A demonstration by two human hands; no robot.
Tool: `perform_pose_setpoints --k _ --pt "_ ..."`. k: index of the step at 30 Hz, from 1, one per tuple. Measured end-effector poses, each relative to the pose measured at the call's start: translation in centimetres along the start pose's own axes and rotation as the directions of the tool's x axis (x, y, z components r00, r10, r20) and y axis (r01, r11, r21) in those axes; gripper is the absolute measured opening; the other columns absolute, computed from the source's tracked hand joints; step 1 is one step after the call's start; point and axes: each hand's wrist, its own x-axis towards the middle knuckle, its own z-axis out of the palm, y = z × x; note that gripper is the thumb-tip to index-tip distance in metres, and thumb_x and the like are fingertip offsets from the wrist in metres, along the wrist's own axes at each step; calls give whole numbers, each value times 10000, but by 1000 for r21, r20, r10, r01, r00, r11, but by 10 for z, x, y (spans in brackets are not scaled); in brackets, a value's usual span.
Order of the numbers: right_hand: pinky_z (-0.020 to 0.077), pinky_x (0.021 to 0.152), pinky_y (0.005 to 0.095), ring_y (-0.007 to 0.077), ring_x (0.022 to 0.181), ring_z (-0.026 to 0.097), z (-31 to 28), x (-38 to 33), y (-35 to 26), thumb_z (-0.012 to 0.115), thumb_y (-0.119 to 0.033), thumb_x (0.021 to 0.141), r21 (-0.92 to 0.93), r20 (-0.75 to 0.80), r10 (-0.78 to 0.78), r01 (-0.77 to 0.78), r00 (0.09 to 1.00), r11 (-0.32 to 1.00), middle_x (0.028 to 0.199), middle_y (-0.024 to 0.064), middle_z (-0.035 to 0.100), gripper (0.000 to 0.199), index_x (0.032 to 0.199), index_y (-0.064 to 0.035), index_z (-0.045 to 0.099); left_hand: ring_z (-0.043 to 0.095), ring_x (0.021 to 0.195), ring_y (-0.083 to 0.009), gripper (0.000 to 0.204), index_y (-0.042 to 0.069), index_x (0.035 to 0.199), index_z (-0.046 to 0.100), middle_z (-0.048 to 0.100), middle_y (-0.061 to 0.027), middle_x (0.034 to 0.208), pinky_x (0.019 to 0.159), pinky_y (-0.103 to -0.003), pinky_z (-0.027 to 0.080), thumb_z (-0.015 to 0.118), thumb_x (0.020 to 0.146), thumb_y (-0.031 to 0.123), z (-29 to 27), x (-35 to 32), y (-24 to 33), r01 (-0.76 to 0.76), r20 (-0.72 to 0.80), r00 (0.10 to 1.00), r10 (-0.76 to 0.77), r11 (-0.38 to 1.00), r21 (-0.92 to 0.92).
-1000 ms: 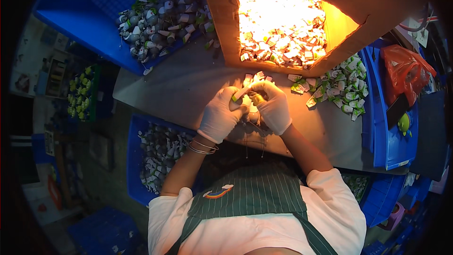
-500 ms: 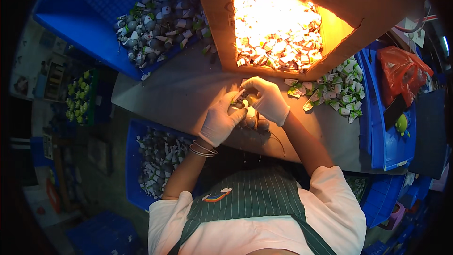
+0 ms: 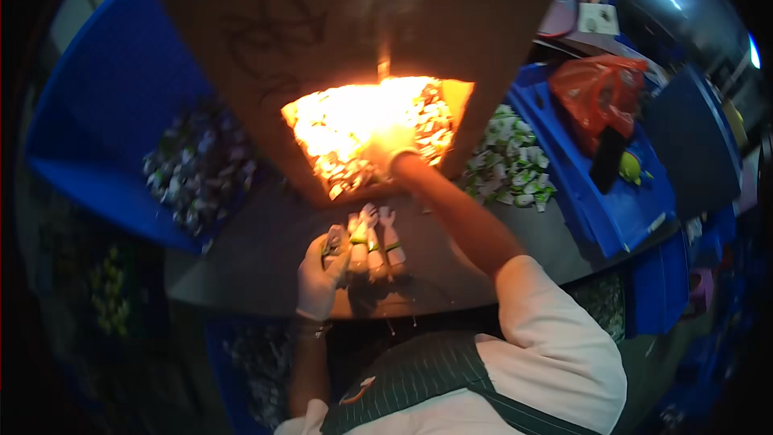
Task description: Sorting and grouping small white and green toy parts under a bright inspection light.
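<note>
My left hand (image 3: 318, 278), in a white glove, is closed on a small grey-and-white piece (image 3: 332, 240) over the grey tabletop. Just right of it, several white-and-green pieces (image 3: 374, 248) with rounded lower ends lie side by side, their thin strings trailing toward the near edge. My right arm reaches forward through the opening of a cardboard box (image 3: 354, 48). Inside, my right hand (image 3: 392, 143) is among a heap of small light-coloured pieces (image 3: 326, 163) under a glaring light. Its fingers are washed out, so what they touch is hidden.
A blue bin (image 3: 88, 185) at the left holds a pile of grey-and-white pieces. More white-and-green pieces (image 3: 515, 165) lie right of the box. A blue crate (image 3: 596, 209) beyond them carries a red plastic bag (image 3: 600, 97). Another blue bin (image 3: 221, 362) stands below the table's near edge.
My right hand has left my left hand and gone into the lit box. My left hand has moved left with a piece. The view has turned and shifted.
</note>
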Motion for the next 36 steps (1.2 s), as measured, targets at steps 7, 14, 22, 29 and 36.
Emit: perform_pose_setpoints --k 7,14,22,29,36 --pt "527 643 431 296 688 661 29 16 -48 563 -194 862 327 -167 -59 112 984 938 799 157 688 206 978 -76 686 585 706 -101 394 -36 1201 514 604 -62 911 628 -235 497 644 894 173 4 -16 9 72 25 997 -70 993 -93" --pt "530 675 442 340 745 672 0 -14 -23 587 -113 819 535 201 -124 -3 972 845 773 214 663 254 1064 -48 596 577 620 -102 327 -4 1195 511 596 -52 805 570 -241 500 609 897 87 -1 -15 2 176 -68 981 -182 980 -91" --pt "462 674 239 85 776 547 13 -100 45 585 -26 860 979 -91 -214 126 973 158 897 21 595 96 954 -34 570 620 707 -102 312 2 1184 553 628 -40 865 611 -254 516 625 913 139 18 -12 2 342 169 927 -335 939 -15" --pt "492 711 268 128 852 577 32 -156 20 633 -117 903 997 72 -332 -67 940 28 938 58 593 179 1026 -22 546 619 685 -102 415 -31 1230 493 622 -47 829 571 -246 501 649 917 193 17 -16 21 223 47 974 -222 975 -10" --pt "486 650 240 103 762 586 31 -155 2 677 -168 889 995 87 -354 -98 931 -14 914 57 618 320 1123 -7 529 595 635 -80 428 19 1251 502 639 -48 793 527 -239 473 674 900 194 25 -19 34 312 199 941 -273 927 -208"
